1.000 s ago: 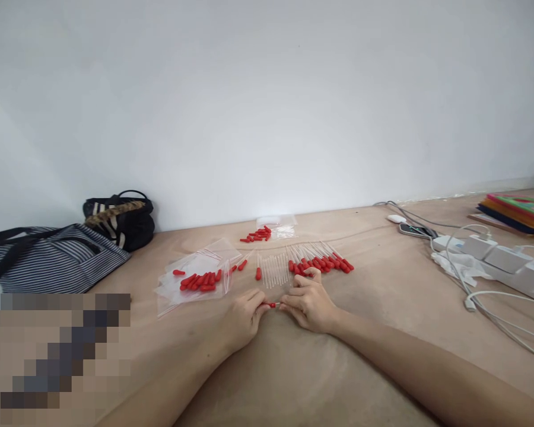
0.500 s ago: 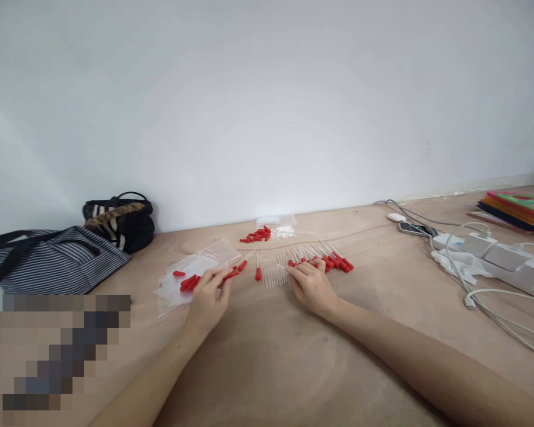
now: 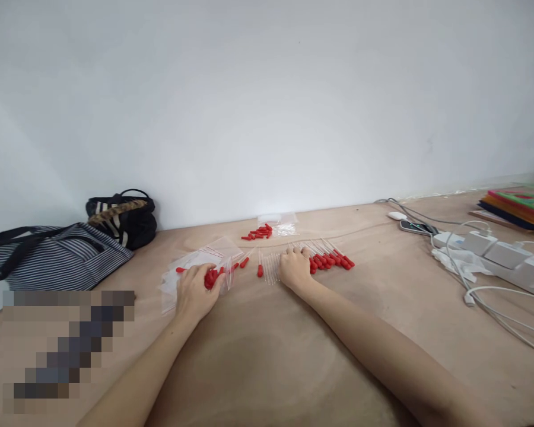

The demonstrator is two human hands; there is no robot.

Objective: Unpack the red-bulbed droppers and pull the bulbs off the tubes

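Observation:
My left hand (image 3: 196,292) lies over the clear plastic bags on the left, thumb and fingers curled around a bunch of red rubber bulbs (image 3: 212,278). More red-bulbed droppers (image 3: 244,262) lie just to its right. My right hand (image 3: 295,270) has its fingers bent down at the near side of the row of droppers (image 3: 331,261), and whatever its fingertips hold is hidden. Thin clear tubes (image 3: 270,270) without bulbs lie side by side left of that hand. One dropper with a red bulb (image 3: 260,271) rests at their left end.
Loose red bulbs (image 3: 258,232) and a clear bag of tubes (image 3: 286,228) lie near the wall. A striped bag (image 3: 66,258) and a black bag (image 3: 136,222) stand left. On the right are a power strip with chargers (image 3: 507,255), cables and stacked colourful items (image 3: 518,207).
My left hand has closed around the bunch of red bulbs, which has shifted right on the bags. My right hand has moved slightly left and up, uncovering more red bulbs of the droppers.

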